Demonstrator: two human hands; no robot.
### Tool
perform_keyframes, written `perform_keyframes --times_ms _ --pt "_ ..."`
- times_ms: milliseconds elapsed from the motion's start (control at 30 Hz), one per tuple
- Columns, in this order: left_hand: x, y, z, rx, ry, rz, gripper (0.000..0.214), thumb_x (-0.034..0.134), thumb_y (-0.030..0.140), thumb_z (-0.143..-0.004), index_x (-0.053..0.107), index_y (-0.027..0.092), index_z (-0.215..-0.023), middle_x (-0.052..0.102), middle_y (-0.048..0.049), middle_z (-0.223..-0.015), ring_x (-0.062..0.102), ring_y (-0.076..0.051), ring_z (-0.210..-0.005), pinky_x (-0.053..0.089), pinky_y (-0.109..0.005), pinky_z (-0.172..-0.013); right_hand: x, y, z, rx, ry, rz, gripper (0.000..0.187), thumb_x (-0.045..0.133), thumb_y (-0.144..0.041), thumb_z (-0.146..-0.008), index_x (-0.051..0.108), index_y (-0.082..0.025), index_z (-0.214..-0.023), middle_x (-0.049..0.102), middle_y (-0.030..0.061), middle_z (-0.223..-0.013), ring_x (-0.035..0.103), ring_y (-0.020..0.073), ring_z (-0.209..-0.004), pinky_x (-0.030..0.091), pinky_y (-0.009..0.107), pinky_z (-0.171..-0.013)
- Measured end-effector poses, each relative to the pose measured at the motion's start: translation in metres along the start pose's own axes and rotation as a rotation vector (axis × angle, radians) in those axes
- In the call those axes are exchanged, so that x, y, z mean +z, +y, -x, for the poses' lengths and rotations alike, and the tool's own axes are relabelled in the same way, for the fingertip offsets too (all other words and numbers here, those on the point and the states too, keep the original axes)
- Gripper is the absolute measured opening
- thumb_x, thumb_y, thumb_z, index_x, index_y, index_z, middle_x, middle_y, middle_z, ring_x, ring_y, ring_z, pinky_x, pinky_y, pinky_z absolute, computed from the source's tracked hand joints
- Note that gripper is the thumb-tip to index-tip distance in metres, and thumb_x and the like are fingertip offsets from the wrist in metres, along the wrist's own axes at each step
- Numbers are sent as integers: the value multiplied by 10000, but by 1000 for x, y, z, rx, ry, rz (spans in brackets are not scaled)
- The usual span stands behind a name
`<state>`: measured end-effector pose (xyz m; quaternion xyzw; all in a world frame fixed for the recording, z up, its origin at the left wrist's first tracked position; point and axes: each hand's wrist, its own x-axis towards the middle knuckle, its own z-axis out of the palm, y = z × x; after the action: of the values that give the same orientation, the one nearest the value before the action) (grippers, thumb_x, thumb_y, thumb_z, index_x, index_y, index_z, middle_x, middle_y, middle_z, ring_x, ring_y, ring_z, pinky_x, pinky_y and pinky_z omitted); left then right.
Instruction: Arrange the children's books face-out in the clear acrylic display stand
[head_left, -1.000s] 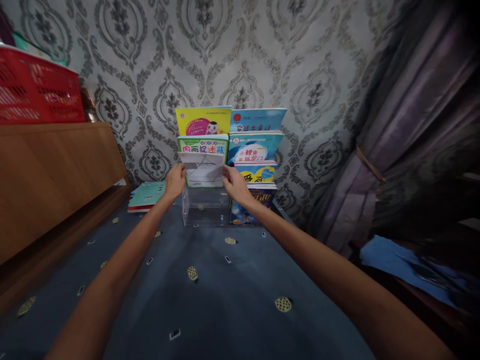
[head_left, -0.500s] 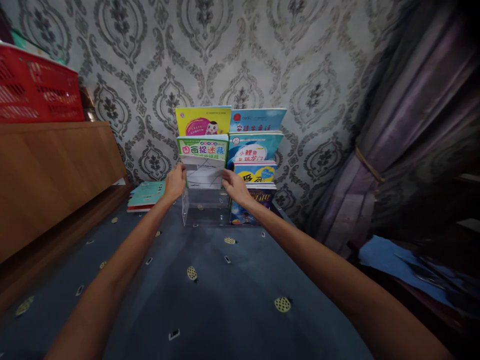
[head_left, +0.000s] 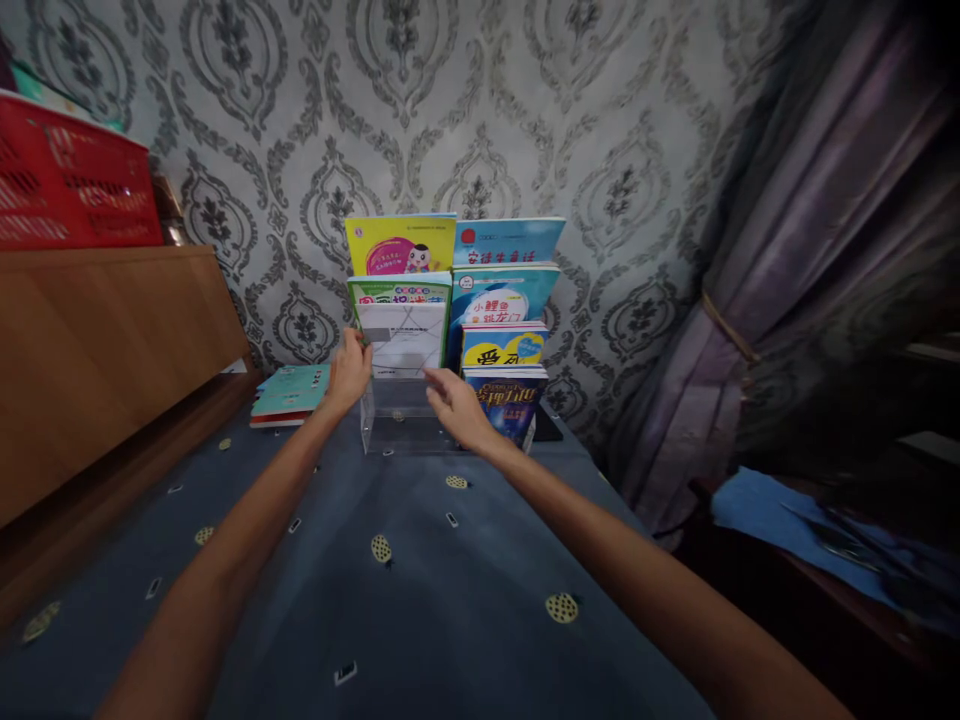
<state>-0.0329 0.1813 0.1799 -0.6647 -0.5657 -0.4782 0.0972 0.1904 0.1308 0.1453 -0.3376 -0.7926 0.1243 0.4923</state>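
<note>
A white booklet (head_left: 409, 345) with thin grey lines stands in the left column of a clear acrylic rack (head_left: 409, 435). At its left edge is my left hand (head_left: 349, 372), fingers curled closed against the border. My right hand (head_left: 459, 408) is by the booklet's lower right corner, its fingers loosely apart and holding nothing. Behind the booklet rise a green-bordered book (head_left: 401, 288) and a yellow book (head_left: 400, 240). The right column holds a blue book (head_left: 510, 240), a teal book (head_left: 510, 295), a yellow-and-blue book (head_left: 502, 345) and a dark blue book (head_left: 510, 405).
Several books lie in a teal-topped stack (head_left: 291, 393) left of the rack on the dark blue patterned cloth (head_left: 450, 570). A red basket (head_left: 75, 180) rests on a wooden cabinet (head_left: 112, 360). A grey-purple curtain (head_left: 697, 330) hangs at the right, near a blue cloth (head_left: 772, 515).
My right hand has come off the booklet's right edge and moved down and left, with its fingers loosened. The booklet's top sits slightly higher. My left hand stays at the left edge.
</note>
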Motion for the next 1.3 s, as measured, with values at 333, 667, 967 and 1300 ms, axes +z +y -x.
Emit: perform_keyframes --times_ms 333,667,967,1300 --pt "2 -37 62 -74 -85 -61 205 436 263 -981 493 183 -1161 702 -122 -1044 689 -261 -970 509 -359 -834 74 0 89 163 -247 -152 370 517 -133 -888 698 -222 -1198 725 99 -1172 692 231 -1040 559 432 -925" --pt "-16 -121 97 -225 -189 -470 372 443 208 -925 554 74 -1253 593 -266 -1312 518 -373 -1276 414 -526 -1051 109 7 143 128 -295 -113 330 500 -141 -935 687 -200 -1201 674 143 -1264 622 261 -1231 495 492 -1055" --pt "-10 -145 83 -141 -380 -664 545 393 218 -934 457 117 -1466 471 -235 -1522 353 -377 -1463 294 -644 -1132 106 -1 142 92 -310 -85 318 486 -123 -937 684 -207 -1171 650 139 -1281 610 249 -1234 501 465 -1059" --pt "-7 -149 70 -19 -475 -797 578 287 67 -889 499 60 -1427 539 -301 -1405 496 -430 -1315 335 -676 -1053 110 6 145 87 -311 -66 291 508 -116 -937 693 -211 -1140 639 120 -1262 605 231 -1232 506 436 -1053"
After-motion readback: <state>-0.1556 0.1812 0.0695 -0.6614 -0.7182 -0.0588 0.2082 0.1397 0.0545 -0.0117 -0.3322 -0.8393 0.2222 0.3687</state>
